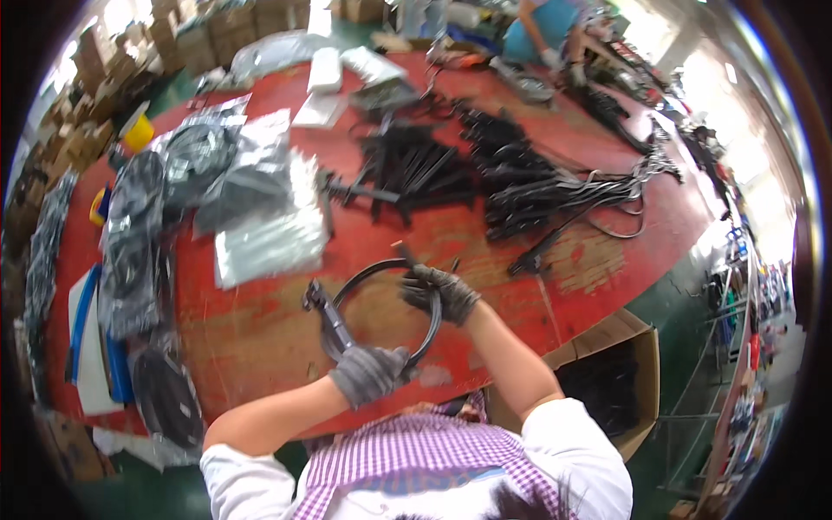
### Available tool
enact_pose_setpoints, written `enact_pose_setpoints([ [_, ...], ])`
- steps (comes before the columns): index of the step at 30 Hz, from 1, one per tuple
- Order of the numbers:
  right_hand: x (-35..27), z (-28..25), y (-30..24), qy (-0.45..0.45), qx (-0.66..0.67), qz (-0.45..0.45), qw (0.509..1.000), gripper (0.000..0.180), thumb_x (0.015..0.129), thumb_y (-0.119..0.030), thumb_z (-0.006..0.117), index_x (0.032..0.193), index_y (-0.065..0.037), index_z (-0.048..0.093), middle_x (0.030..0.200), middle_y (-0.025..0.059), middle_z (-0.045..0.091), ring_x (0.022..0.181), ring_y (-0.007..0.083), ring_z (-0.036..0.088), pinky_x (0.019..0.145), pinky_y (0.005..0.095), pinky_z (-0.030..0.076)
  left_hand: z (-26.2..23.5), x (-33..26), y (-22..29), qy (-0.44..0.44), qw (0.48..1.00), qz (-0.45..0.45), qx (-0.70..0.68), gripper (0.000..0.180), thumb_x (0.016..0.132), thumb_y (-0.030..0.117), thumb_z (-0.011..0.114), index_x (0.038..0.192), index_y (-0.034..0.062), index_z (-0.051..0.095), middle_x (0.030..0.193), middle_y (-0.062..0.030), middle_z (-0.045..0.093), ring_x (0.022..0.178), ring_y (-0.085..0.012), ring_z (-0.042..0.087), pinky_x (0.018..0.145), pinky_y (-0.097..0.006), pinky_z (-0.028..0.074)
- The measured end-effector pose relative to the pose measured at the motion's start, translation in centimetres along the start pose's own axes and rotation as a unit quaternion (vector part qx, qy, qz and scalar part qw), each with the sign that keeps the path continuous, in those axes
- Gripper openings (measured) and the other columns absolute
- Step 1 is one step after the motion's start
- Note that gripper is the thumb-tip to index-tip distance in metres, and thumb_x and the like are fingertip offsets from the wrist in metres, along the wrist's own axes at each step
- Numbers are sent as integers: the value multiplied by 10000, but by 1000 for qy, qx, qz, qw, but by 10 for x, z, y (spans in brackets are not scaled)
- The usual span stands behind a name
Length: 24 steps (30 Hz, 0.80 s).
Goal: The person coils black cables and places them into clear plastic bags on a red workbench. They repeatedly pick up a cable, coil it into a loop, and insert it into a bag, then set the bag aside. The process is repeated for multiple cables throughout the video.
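A black cable (364, 270), bent into a wide loop, is held between my hands above the near part of the red table (251, 347). My left hand (371, 374), in a grey glove, is closed on the near-left side of the loop. A long black fitting (329, 316) juts out past its fingers, away from me. My right hand (438, 293), also gloved, grips the loop's right side, and a short cable end with a brownish tip (399, 250) sticks out above it. The fingers partly hide the cable.
Clear plastic bags (269, 247) and bagged black coils (134, 243) lie at left. Black bar-shaped parts (420, 169) and a bundle of black cables (529, 195) lie farther back. A cardboard box (652, 368) stands at the right edge. Another person (546, 30) works at the far right.
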State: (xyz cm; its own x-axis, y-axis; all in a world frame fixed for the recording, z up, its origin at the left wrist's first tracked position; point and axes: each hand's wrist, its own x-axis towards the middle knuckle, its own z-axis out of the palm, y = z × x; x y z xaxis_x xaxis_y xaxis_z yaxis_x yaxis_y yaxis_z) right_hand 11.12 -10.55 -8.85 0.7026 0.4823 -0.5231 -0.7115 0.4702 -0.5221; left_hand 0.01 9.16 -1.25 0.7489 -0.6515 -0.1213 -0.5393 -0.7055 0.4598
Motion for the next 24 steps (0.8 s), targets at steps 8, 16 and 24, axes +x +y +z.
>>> enact_pose_setpoints([
  [8, 18, -22, 65, 156, -747, -398, 509, 579, 759, -235, 596, 1257, -20, 392, 1186, 193, 491, 1110, 338, 456, 972, 434, 333, 94, -37, -16, 97, 995, 2, 6, 319, 764, 382, 593, 853, 75, 576, 825, -113, 609, 778, -275, 595, 678, -404, 457],
  [16, 21, -28, 79, 124, -732, -455, 491, 406, 775, -123, 556, 1181, -135, 532, 1221, 182, 488, 1100, 381, 468, 966, 464, 350, 59, -16, -108, 269, 857, -436, 59, 764, 677, 312, 647, 1283, -30, 330, 1167, -233, 474, 1098, -379, 449, 950, -431, 361],
  [24, 27, -6, 70, 37, -694, -474, 541, 380, 760, -42, 558, 1136, -97, 539, 1139, 162, 527, 1012, 355, 517, 860, 417, 439, 91, 27, -72, 179, 932, -309, 55, 786, 663, 387, 622, 1311, 39, 342, 1182, -212, 454, 1144, -373, 398, 962, -466, 329],
])
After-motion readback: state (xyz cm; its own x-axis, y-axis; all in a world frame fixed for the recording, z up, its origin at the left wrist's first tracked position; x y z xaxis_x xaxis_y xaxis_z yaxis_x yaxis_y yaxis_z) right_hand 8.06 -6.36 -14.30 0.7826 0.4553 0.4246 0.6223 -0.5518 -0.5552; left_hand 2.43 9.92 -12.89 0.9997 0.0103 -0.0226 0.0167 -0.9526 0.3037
